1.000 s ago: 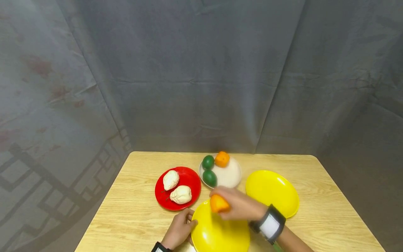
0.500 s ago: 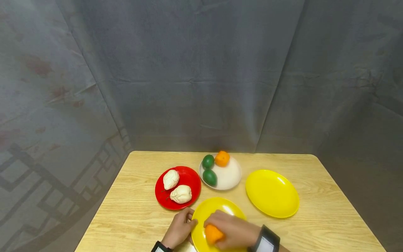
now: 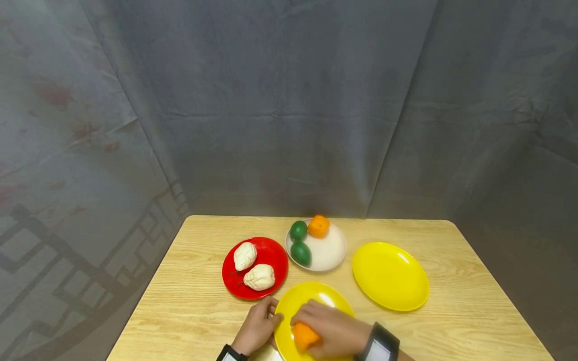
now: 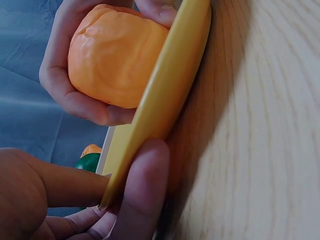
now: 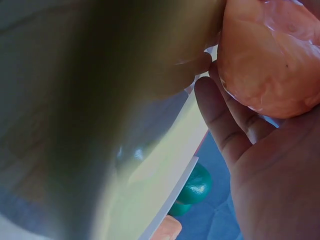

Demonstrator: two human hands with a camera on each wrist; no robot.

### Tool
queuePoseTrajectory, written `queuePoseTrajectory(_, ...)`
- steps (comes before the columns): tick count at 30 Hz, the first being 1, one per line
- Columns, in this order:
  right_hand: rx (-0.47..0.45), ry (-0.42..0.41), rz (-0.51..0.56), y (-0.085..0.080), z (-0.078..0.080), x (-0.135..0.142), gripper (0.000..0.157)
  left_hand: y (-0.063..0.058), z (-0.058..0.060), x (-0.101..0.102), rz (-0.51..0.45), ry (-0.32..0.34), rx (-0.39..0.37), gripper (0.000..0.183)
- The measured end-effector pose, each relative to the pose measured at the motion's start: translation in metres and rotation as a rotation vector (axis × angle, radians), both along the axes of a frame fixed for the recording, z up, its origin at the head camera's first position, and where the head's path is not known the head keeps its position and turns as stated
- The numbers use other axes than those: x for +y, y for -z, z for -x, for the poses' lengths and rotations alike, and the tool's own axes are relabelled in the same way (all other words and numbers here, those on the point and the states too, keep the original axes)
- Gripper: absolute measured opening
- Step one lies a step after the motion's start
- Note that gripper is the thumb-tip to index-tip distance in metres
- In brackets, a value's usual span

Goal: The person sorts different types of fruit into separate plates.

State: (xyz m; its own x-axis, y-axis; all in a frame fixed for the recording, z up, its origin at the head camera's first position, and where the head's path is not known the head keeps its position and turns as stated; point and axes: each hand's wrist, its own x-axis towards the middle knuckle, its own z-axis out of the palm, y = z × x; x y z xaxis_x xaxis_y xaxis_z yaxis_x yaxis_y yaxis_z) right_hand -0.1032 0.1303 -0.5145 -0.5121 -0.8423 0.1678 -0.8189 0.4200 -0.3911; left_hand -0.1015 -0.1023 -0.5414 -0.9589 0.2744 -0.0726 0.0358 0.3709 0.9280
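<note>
My left hand (image 3: 258, 323) pinches the left rim of the front yellow plate (image 3: 293, 297), thumb against one side and fingers on the other in the left wrist view. Over that plate, my right hand (image 3: 335, 330) holds a glossy, lobed orange bell pepper (image 3: 305, 336). Its fingers curl around the pepper (image 4: 117, 55) in the left wrist view. The plate's rim hides the pepper's underside there, so I cannot tell whether it touches the plate. In the right wrist view, the pepper (image 5: 270, 60) lies against the palm.
A red plate (image 3: 277, 260) with two wrinkled white vegetables (image 3: 259, 277) stands to the left. Behind, a white plate (image 3: 331, 250) bears two dark green ovals (image 3: 300, 253) and another orange pepper (image 3: 318, 226). A second yellow plate (image 3: 390, 276) lies at right. Grey cloth hangs behind the table.
My right hand has come down and toward me with the orange bell pepper, then barely moved in the last half second. The left hand stays on the plate's rim.
</note>
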Motion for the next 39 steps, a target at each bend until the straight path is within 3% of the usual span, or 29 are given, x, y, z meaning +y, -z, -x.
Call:
queuePoseTrajectory(8, -0.062, 0.019, -0.062, -0.009, -0.001, 0.005, 0.076, 0.001, 0.000, 0.000, -0.045, 0.006, -0.028, 0.018)
queuePoseTrajectory(13, -0.083, 0.079, -0.064, -0.040, 0.008, 0.012, 0.079, 0.001, 0.001, -0.001, -0.031, 0.004, -0.019, 0.019)
queuePoseTrajectory(17, -0.053, 0.172, -0.019, -0.072, 0.039, 0.021, 0.079, 0.001, 0.001, -0.001, -0.028, -0.004, -0.010, 0.019)
queuePoseTrajectory(22, 0.005, 0.289, 0.098, -0.091, 0.102, 0.036, 0.073, 0.001, -0.001, 0.000, -0.076, -0.001, -0.035, 0.019)
queuePoseTrajectory(27, -0.017, 0.416, 0.116, -0.085, 0.166, 0.052, 0.073, 0.001, -0.001, 0.000, -0.034, -0.003, -0.005, 0.018)
queuePoseTrajectory(30, -0.075, 0.453, 0.085, -0.074, 0.194, 0.057, 0.076, 0.001, -0.001, 0.000, -0.019, -0.004, 0.010, 0.017)
queuePoseTrajectory(35, -0.156, 0.444, 0.013, -0.052, 0.215, 0.059, 0.083, 0.002, -0.002, 0.001, -0.041, 0.001, 0.015, 0.017)
queuePoseTrajectory(39, -0.151, 0.408, -0.026, -0.034, 0.221, 0.059, 0.084, 0.002, -0.001, 0.001, -0.014, -0.004, 0.035, 0.018)
